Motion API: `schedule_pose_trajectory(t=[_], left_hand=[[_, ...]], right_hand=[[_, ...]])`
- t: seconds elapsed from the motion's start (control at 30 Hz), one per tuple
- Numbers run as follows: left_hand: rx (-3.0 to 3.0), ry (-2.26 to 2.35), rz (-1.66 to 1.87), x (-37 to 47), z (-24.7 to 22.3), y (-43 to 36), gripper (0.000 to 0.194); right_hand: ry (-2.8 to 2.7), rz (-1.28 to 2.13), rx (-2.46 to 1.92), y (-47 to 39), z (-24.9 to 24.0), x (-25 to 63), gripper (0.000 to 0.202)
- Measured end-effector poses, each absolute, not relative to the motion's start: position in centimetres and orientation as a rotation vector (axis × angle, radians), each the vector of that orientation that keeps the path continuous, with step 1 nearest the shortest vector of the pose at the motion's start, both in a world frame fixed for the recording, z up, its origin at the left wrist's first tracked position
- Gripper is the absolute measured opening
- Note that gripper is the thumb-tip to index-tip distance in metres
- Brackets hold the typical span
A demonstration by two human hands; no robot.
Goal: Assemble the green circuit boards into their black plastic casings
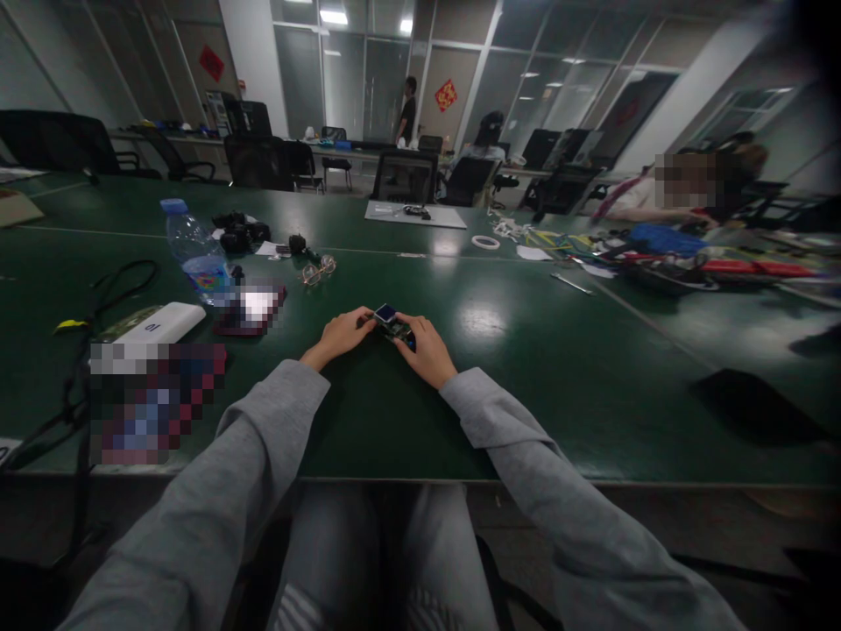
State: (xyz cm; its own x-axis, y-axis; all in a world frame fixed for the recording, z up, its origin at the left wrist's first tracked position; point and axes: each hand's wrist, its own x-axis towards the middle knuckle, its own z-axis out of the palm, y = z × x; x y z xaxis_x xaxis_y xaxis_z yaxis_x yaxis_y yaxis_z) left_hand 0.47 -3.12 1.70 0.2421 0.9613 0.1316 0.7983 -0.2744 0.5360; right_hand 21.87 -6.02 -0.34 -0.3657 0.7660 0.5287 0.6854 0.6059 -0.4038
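Observation:
Between my two hands is a small circuit board (397,329) with a little dark square screen (385,313) on its upper left part. My left hand (342,335) pinches the board's left edge between thumb and fingers. On the other side, my right hand (426,347) has its fingers closed round the right edge, covering part of it. The board is held at or just above the green table (526,386); I cannot tell whether it touches. Something small and blue shows beside my right thumb.
To the left are a water bottle (197,254), a white power bank (158,330), phones and black straps. Eyeglasses (319,271) lie farther back. A tape roll (485,242), a metal tool (572,283) and tangled cables (558,241) lie right of centre. A person sits at the far right.

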Motion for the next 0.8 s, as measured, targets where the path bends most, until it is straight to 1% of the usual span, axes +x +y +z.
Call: schedule_pose_trajectory(t=[0.2,0.37,0.63,0.73,0.8], left_hand=[[2.130,1.578,0.674,0.4,1.8,-3.2,0.033],[2.125,1.580,0.688,0.3,1.6,-3.2,0.034],[2.121,1.566,0.721,0.2,1.0,-2.7,0.035],[2.119,1.569,0.720,0.2,1.0,-2.7,0.035],[2.117,1.567,0.716,0.2,1.1,-2.8,0.035]], right_hand=[[-1.974,0.355,-1.155,-5.4,-0.4,22.2,0.045],[-1.847,0.553,-1.279,-4.8,-0.5,22.5,0.034],[-1.833,0.526,-1.388,-3.9,-1.2,22.9,0.024],[-1.809,0.448,-1.329,-4.2,-1.0,22.7,0.030],[-1.854,0.381,-1.234,-4.6,-0.9,22.6,0.038]])
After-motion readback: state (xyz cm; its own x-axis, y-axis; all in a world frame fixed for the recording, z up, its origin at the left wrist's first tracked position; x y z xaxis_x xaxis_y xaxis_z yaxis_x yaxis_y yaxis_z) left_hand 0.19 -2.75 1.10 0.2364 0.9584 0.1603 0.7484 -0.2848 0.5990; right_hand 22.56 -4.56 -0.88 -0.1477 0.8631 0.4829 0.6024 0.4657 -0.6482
